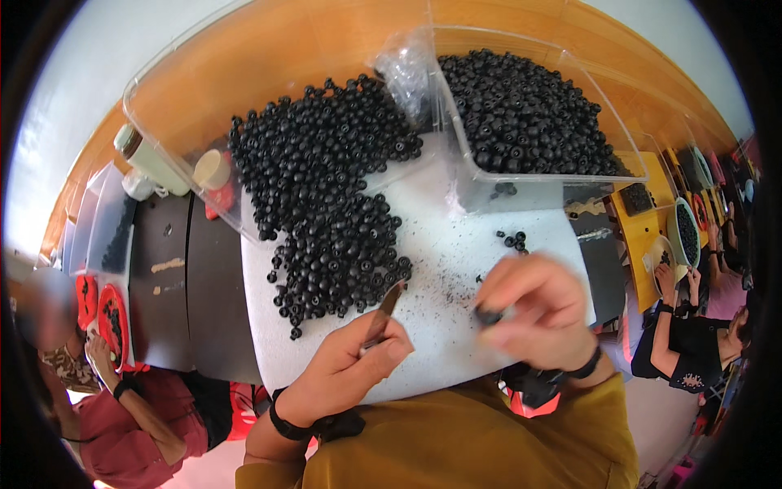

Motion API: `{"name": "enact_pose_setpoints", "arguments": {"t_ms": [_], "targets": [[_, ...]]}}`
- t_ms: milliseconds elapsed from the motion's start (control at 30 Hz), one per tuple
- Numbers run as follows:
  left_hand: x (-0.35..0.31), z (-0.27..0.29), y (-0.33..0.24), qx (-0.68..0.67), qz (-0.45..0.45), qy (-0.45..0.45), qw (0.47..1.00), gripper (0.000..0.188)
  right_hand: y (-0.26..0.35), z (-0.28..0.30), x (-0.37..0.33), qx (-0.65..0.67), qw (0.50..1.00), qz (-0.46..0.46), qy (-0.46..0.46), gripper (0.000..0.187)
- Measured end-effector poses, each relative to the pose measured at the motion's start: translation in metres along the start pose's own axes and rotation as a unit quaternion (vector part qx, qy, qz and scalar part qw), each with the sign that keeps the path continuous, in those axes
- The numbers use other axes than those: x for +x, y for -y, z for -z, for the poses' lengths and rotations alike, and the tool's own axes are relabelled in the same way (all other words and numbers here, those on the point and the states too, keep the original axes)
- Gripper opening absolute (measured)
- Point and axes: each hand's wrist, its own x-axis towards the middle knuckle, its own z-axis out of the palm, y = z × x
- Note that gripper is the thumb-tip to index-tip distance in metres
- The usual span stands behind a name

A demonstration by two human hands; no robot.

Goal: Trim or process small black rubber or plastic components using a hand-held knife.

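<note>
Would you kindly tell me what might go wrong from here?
The left hand holds a bladed tool with its blade exposed, so it might nick skin. The small round black part in the right hand could slip out. Pieces at the edge of the heaped black parts might roll across the white sheet.

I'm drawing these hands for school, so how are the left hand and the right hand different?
The left hand grips a blade-like tool, but the right hand pinches a small black piece. The left hand is close to the loose black heap; the right hand is farther from it. Both wear a black wristband.
</note>
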Motion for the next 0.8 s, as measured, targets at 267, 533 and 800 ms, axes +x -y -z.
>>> {"name": "enact_pose_setpoints", "arguments": {"t_ms": [267, 533, 800], "targets": [[-0.014, 0.019, 0.029, -0.089, 0.079, -0.082, 0.990, 0.011, 0.048, 0.110, 0.069, -0.507, 0.841, 0.002, -0.190, 0.029], [-0.014, 0.021, 0.047, -0.121, 0.091, -0.108, 0.983, 0.006, 0.016, 0.117, 0.088, -0.594, 0.787, -0.088, 0.139, 0.047], [-0.009, 0.015, 0.049, -0.114, 0.135, -0.097, 0.979, 0.006, 0.003, 0.138, 0.095, -0.668, 0.708, -0.134, 0.184, 0.046]]}}
